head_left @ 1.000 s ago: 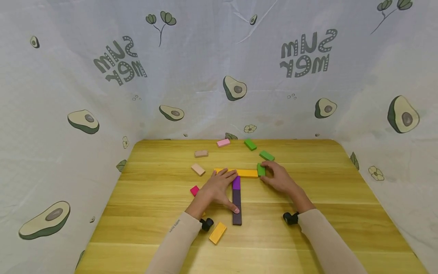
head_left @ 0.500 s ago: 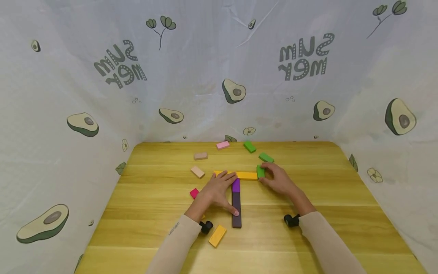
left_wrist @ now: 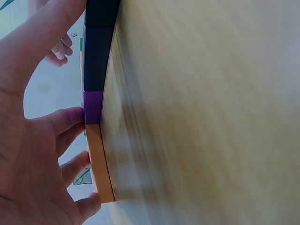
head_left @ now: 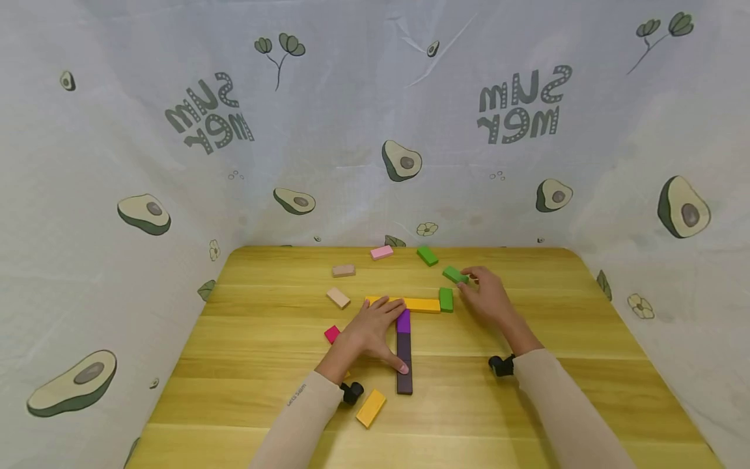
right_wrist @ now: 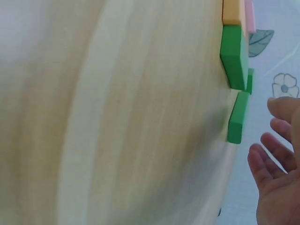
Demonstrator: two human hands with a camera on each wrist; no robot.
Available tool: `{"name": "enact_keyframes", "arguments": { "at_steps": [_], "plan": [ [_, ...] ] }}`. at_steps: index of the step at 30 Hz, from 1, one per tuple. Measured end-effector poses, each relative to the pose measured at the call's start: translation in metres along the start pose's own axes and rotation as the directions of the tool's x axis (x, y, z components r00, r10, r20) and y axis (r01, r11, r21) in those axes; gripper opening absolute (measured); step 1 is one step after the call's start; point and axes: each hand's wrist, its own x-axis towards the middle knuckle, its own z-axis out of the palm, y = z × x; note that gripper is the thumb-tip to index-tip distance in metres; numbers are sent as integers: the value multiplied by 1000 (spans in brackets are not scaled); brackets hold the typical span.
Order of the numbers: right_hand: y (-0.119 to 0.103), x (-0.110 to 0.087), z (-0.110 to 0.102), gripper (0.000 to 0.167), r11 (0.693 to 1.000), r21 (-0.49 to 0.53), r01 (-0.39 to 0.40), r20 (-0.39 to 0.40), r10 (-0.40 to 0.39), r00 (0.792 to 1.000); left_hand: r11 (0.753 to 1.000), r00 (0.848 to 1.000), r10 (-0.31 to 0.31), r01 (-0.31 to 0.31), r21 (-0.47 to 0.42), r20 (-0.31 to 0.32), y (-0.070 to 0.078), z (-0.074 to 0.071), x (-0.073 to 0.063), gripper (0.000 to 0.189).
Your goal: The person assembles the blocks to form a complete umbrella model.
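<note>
This is a curtained-off tabletop booth: an avocado-print curtain with mirrored "summer" lettering walls three sides of a wood-grain table, hiding the wider room.

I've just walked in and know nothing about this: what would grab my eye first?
Probably the T of flat blocks on the wooden table, its orange bar ending at the right in a green block. The left hand spreads over it, while the right hand is beside a loose green block just beyond. Behind the table, a pale sheet printed with big avocados also stands out.
</note>
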Motion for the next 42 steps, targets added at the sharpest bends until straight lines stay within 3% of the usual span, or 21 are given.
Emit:
{"name": "enact_keyframes", "arguments": {
  "at_steps": [6,22,42],
  "plan": [
    [-1,9,10,43,1000,-3,-10,60,10,998,1000,1000,-17,17,-2,10,-3,6,-6,136],
    [12,23,16,37,996,-84,-38,29,41,999,1000,1000,-14,14,-27,12,2,0,-3,135],
    [-6,21,15,33,996,6,-86,-48,86,995,999,1000,-9,10,-31,10,2,-1,2,135]
  ]
}}
